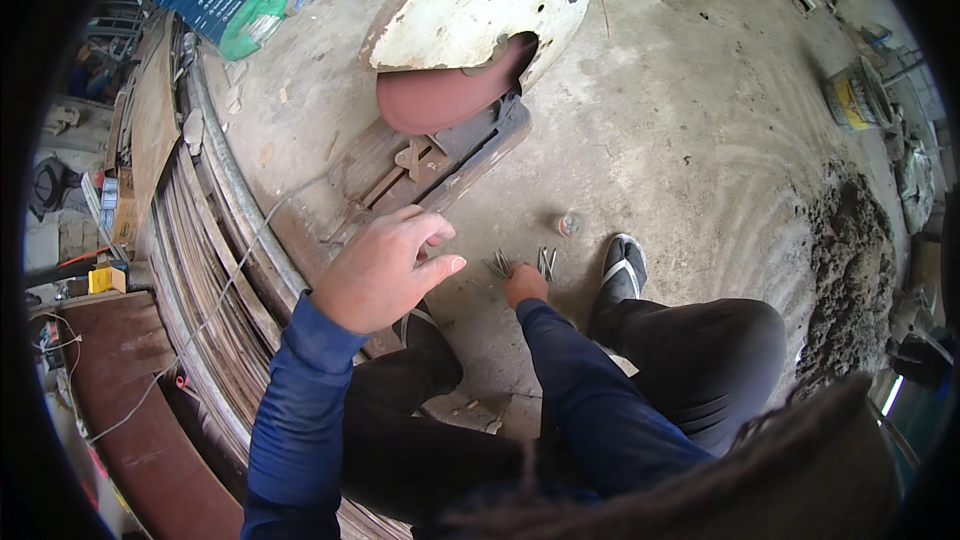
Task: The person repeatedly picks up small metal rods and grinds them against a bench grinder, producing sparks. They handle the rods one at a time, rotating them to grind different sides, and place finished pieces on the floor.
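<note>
My left hand (385, 265) hovers over the floor in front of the chop saw, its fingers curved and the thumb held apart, with nothing seen in it. Lower and to the right, my right hand (525, 286) reaches down to the concrete. Its fingers close on a small bunch of thin metal rods (499, 262); the grip itself is partly hidden. Beside that hand lie a few more short rods (547, 261). The saw has a chipped white guard (470, 10) over a reddish disc (430, 102) and a dark metal base (450, 155).
A small clear jar (570, 224) stands on the floor near my foot. Long pipes and bars (225, 270) lie along the left, and a grey cable (235, 285) crosses them. At the right are a dark dirt heap (850, 270) and a bucket (857, 97).
</note>
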`<state>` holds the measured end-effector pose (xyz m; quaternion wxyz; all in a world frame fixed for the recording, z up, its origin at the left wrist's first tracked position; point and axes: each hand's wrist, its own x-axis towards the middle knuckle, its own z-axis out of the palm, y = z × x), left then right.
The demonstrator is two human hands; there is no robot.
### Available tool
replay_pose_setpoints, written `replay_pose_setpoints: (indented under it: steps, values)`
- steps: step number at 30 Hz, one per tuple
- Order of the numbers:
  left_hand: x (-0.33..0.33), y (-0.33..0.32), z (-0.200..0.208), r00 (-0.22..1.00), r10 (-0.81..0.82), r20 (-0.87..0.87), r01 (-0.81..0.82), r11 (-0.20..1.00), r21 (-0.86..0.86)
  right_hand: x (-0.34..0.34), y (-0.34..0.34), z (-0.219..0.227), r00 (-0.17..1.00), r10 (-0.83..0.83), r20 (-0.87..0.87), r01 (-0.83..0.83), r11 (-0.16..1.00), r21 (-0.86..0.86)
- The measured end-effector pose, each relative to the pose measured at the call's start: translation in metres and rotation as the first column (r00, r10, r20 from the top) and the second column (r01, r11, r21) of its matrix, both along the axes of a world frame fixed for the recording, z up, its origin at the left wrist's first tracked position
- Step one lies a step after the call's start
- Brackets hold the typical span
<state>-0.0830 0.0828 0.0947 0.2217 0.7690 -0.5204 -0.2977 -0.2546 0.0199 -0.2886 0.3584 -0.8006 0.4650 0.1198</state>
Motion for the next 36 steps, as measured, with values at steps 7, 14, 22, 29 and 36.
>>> replay_pose_setpoints:
  steps: [7, 14, 22, 29, 36]
  values:
    - [0.002, -0.001, -0.003, 0.999, -0.014, 0.042, 0.012, 0.999, 0.032, 0.001, -0.001, 0.009, 0.999, 0.033, -0.035, -0.034, 0.999, -0.031]
    - [0.001, -0.002, -0.004, 0.999, 0.025, -0.029, -0.025, 0.999, 0.021, 0.000, -0.004, 0.008, 0.990, 0.087, -0.110, -0.082, 0.995, 0.051]
    - [0.001, 0.000, -0.003, 1.000, 0.014, 0.020, -0.015, 0.999, 0.040, -0.003, 0.010, 0.002, 0.986, 0.167, 0.031, -0.156, 0.963, -0.221]
    - [0.000, -0.003, 0.000, 1.000, -0.003, 0.027, 0.002, 0.999, 0.053, 0.002, 0.009, -0.001, 0.980, 0.200, -0.021, -0.197, 0.936, -0.291]
    - [0.003, -0.003, -0.003, 0.999, -0.008, 0.043, 0.006, 0.999, 0.044, -0.001, 0.019, -0.002, 0.991, 0.104, 0.083, -0.085, 0.975, -0.207]
